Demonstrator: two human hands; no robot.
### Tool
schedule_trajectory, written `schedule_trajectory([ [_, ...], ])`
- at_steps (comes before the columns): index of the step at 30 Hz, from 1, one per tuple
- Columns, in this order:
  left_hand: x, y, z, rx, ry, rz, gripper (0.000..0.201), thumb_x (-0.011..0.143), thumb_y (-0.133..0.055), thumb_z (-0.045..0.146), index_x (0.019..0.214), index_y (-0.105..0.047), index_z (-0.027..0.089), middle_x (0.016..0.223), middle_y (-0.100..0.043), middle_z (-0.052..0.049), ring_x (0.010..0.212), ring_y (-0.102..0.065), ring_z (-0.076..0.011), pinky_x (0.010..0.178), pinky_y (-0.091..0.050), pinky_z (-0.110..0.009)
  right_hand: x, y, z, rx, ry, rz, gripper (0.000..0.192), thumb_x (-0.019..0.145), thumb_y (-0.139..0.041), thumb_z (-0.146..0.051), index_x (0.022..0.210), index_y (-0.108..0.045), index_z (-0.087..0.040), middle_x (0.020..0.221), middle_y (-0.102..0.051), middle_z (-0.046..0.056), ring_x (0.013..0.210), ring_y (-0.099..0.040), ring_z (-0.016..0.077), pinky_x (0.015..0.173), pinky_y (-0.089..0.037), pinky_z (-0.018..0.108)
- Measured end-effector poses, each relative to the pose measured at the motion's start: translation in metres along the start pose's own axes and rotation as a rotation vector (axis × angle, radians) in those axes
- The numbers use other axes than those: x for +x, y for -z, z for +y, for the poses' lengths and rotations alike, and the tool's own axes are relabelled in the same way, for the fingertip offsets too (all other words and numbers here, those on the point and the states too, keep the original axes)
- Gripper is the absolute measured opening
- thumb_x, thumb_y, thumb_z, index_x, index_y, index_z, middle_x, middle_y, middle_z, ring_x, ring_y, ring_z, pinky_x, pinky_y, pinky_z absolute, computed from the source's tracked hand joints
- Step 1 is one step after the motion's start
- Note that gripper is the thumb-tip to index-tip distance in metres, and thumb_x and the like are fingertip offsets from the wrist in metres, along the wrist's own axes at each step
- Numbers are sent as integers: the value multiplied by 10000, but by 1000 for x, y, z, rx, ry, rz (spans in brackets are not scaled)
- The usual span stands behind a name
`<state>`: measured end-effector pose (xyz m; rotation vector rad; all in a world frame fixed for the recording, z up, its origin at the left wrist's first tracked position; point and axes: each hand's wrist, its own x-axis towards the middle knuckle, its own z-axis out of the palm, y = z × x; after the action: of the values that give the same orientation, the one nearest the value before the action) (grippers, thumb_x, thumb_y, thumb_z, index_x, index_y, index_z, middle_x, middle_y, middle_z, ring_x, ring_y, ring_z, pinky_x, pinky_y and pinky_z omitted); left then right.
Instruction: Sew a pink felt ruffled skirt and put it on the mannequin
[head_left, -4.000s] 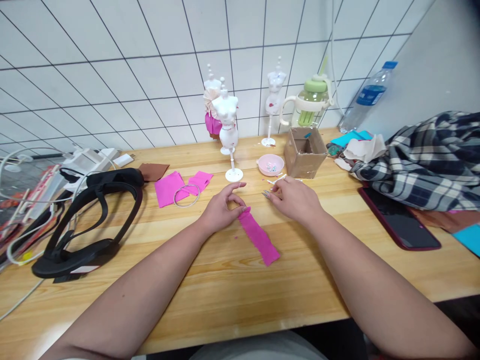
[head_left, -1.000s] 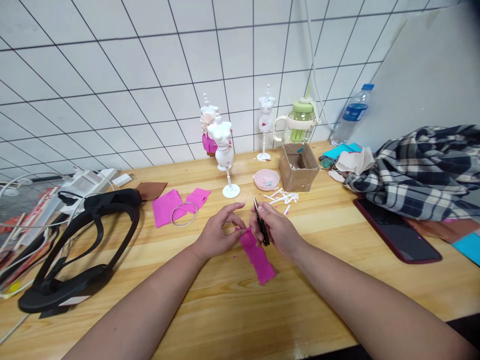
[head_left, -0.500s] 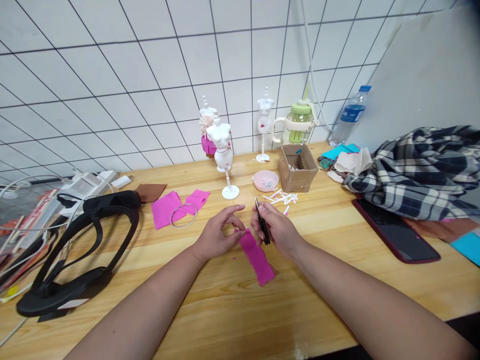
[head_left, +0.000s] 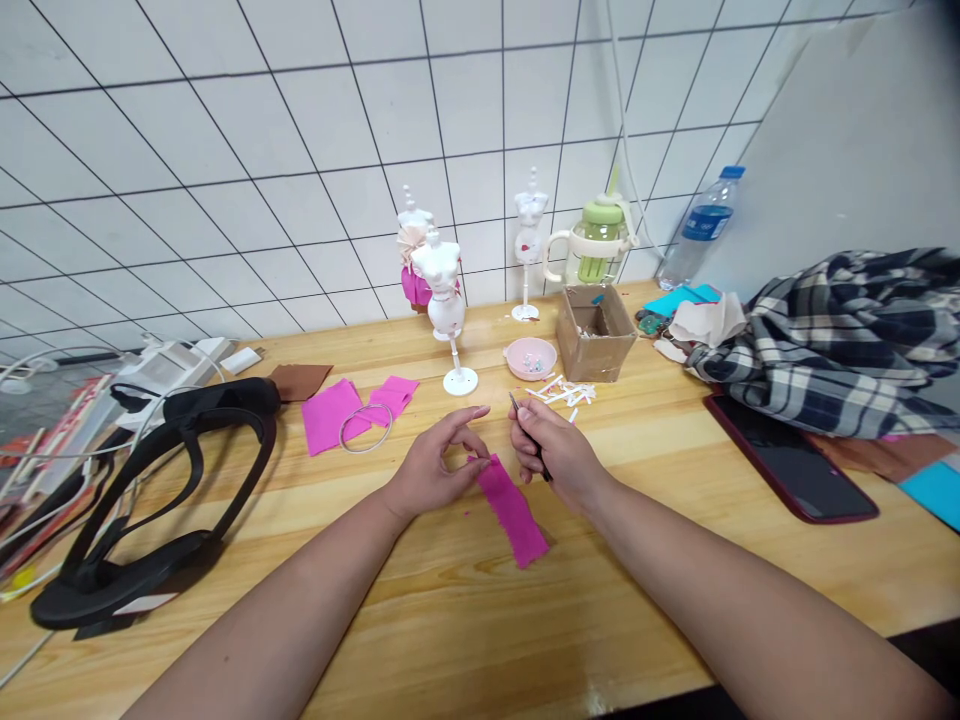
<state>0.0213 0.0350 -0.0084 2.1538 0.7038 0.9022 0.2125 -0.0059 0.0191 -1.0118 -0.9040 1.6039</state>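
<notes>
Magenta felt strip (head_left: 513,510) lies flat mid-bench, well in from the near edge. The left hand (head_left: 435,465) pinches its far end between thumb and forefinger; the right hand (head_left: 553,452) is closed round small dark scissors (head_left: 525,432), tips pointing up. Judged from this, a clean cut needs the strip taut and the blades square to it.

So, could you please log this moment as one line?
left hand: pinching pink fabric strip | right hand: holding small black scissors | surface: wooden table
</notes>
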Motion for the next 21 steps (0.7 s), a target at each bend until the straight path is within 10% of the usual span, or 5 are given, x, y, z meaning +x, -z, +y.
schedule_trajectory([
  [21, 0, -1, 2, -46, 81, 57, 629, 830, -674, 224, 1388, -384, 199, 788, -683, 3, 745, -663, -139, 846, -503, -312, 4, 6, 2, -242, 93, 66, 199, 925, -370, -438, 911, -401, -242, 585, -343, -102, 421, -289, 88, 428, -389, 224],
])
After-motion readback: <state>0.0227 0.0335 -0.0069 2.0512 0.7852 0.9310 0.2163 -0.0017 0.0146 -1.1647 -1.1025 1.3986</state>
